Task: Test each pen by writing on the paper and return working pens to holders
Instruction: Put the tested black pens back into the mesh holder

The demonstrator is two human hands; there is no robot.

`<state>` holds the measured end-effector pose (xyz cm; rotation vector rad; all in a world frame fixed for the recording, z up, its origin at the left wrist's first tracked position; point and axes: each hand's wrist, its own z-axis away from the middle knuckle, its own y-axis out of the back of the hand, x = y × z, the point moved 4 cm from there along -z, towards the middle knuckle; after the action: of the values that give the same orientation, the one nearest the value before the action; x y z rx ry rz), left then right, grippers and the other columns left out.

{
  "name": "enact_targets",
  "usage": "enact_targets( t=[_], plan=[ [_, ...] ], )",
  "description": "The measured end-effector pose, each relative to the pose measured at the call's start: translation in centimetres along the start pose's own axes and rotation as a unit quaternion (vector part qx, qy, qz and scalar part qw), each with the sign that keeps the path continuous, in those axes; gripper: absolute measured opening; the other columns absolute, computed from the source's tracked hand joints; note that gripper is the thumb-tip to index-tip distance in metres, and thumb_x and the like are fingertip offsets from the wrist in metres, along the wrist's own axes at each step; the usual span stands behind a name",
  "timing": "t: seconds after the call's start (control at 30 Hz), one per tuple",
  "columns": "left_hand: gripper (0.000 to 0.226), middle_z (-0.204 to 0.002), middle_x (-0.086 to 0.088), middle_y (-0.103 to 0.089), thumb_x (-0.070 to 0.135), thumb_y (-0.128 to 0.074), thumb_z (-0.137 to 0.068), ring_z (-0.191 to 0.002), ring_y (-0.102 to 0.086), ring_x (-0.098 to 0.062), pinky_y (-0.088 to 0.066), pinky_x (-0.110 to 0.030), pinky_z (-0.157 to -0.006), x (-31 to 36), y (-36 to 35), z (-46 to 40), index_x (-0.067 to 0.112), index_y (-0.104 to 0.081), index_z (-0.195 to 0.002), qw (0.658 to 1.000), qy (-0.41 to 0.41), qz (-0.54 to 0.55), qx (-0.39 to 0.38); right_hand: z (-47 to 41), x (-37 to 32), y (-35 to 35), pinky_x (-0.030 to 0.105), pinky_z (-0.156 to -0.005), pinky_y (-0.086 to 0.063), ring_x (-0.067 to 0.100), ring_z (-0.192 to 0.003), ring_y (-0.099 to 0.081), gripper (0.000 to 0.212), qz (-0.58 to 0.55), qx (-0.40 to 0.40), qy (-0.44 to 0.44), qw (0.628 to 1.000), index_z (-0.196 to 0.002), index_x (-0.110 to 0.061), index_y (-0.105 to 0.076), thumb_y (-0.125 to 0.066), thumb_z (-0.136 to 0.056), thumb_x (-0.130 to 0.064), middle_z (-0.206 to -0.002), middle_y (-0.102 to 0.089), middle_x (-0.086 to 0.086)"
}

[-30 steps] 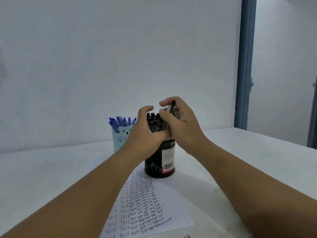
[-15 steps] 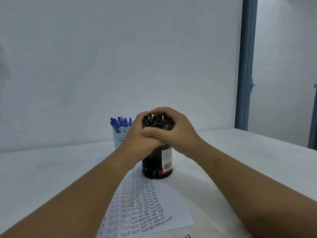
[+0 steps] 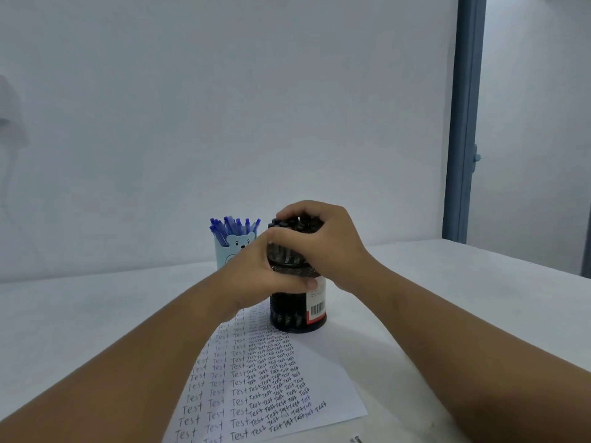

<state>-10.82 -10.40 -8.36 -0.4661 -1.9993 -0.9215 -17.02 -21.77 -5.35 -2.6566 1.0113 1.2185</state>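
just below the middle of the frame, both hands close around a black cylindrical mesh pen holder [image 3: 297, 311] packed with black pens [image 3: 295, 223]. the left hand [image 3: 265, 270] wraps the holder's upper rim from the left, fingers curled round it and the thumb lying across the front, its nail just above the white label. the right hand [image 3: 323, 241] cups the bundle of black pens from the right and over the top, fingers curled over the pen caps, so it grasps the pens. the holder stands upright on the white table [image 3: 447, 298], its base touching the far edge of a white sheet of paper [image 3: 319, 372]. a white and red label with a barcode [image 3: 317, 310] shows on the holder's lower right side.

the paper runs from the holder toward the bottom of the frame and is covered in rows of the handwritten word "test", larger at the left, smaller and crowded at the right. the left forearm crosses over its left part.

just behind and left of the black holder stands a pale blue cup-shaped pen holder with a bear face [image 3: 235, 251], upright, filled with blue pens [image 3: 232, 227] that lean outward. the left hand overlaps its right side in the view; i cannot tell whether they touch.

a small metallic item [image 3: 355, 439] lies at the bottom edge, right of the paper, too small to identify. a blue door frame [image 3: 463, 123] rises at the upper right.
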Motion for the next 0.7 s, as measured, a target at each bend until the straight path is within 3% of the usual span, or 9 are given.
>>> enact_targets(
  t=[0.13,0.2,0.3,0.4,0.5,0.6,0.7],
  plan=[
    [0.053,-0.108,0.003,-0.076,0.01,-0.089,-0.073,-0.106,-0.071,-0.011,-0.054,-0.038,-0.098,0.4,-0.1,-0.3,0.02,-0.064,-0.119,0.999,-0.021,0.003,0.044,-0.2,0.0,0.4,0.039,-0.084,-0.061,0.008,-0.091,-0.07,0.019,-0.021,0.026,0.02,0.999,-0.086,-0.026,-0.075,-0.085,-0.072,-0.018,-0.09,-0.073,-0.011],
    [0.055,-0.108,0.004,-0.075,0.014,-0.089,-0.072,-0.107,-0.07,-0.01,-0.053,-0.036,-0.097,0.7,-0.1,-0.6,0.022,-0.063,-0.12,0.998,-0.033,0.005,0.057,-0.4,-0.1,0.9,0.04,-0.085,-0.061,0.01,-0.092,-0.07,0.021,-0.043,0.033,0.028,0.998,-0.091,-0.027,-0.074,-0.084,-0.074,-0.019,-0.094,-0.073,-0.01],
    [0.043,-0.104,0.006,-0.075,0.013,-0.082,-0.08,-0.102,-0.071,-0.007,-0.051,-0.029,-0.092,0.8,-0.3,-0.6,0.021,-0.063,-0.118,0.998,-0.025,0.021,0.052,-0.5,0.1,1.0,0.039,-0.087,-0.061,0.008,-0.094,-0.07,0.03,-0.028,-0.02,0.001,0.999,-0.109,-0.032,-0.071,-0.082,-0.081,-0.033,-0.104,-0.071,-0.013],
    [0.04,-0.106,0.006,-0.075,0.023,-0.081,-0.081,-0.105,-0.07,-0.009,-0.05,-0.031,-0.094,0.6,-0.2,-0.3,0.024,-0.064,-0.118,0.997,-0.022,0.039,0.058,-0.4,0.6,1.0,0.04,-0.094,-0.058,0.007,-0.107,-0.067,0.052,-0.006,-0.05,-0.002,0.999,-0.125,-0.04,-0.062,-0.077,-0.078,-0.056,-0.125,-0.063,-0.016],
    [0.042,-0.109,0.005,-0.075,0.03,-0.082,-0.08,-0.106,-0.07,-0.011,-0.051,-0.033,-0.095,0.7,0.1,-0.2,0.023,-0.067,-0.118,0.995,-0.025,0.063,0.078,-0.4,1.3,1.9,0.032,-0.095,-0.052,0.006,-0.12,-0.057,0.084,-0.004,-0.068,-0.026,0.997,-0.142,-0.048,-0.041,-0.073,-0.067,-0.071,-0.139,-0.05,-0.014],
    [0.034,-0.107,0.009,-0.076,0.032,-0.072,-0.086,-0.101,-0.07,-0.005,-0.048,-0.026,-0.086,0.7,0.2,-0.1,0.023,-0.068,-0.118,0.993,-0.03,0.072,0.089,0.2,2.4,2.2,0.031,-0.097,-0.052,0.004,-0.114,-0.061,0.095,-0.019,-0.101,-0.063,0.993,-0.147,-0.043,-0.035,-0.08,-0.067,-0.066,-0.128,-0.06,-0.01],
    [0.046,-0.115,0.006,-0.073,0.038,-0.067,-0.087,-0.108,-0.068,-0.007,-0.05,-0.029,-0.092,0.4,-0.2,-0.1,0.023,-0.06,-0.13,0.991,-0.044,0.092,0.091,0.4,2.6,2.1,0.037,-0.101,-0.054,0.005,-0.108,-0.067,0.081,-0.019,-0.079,-0.056,0.995,-0.136,-0.033,-0.054,-0.072,-0.066,-0.07,-0.117,-0.069,-0.01]
  ],
)
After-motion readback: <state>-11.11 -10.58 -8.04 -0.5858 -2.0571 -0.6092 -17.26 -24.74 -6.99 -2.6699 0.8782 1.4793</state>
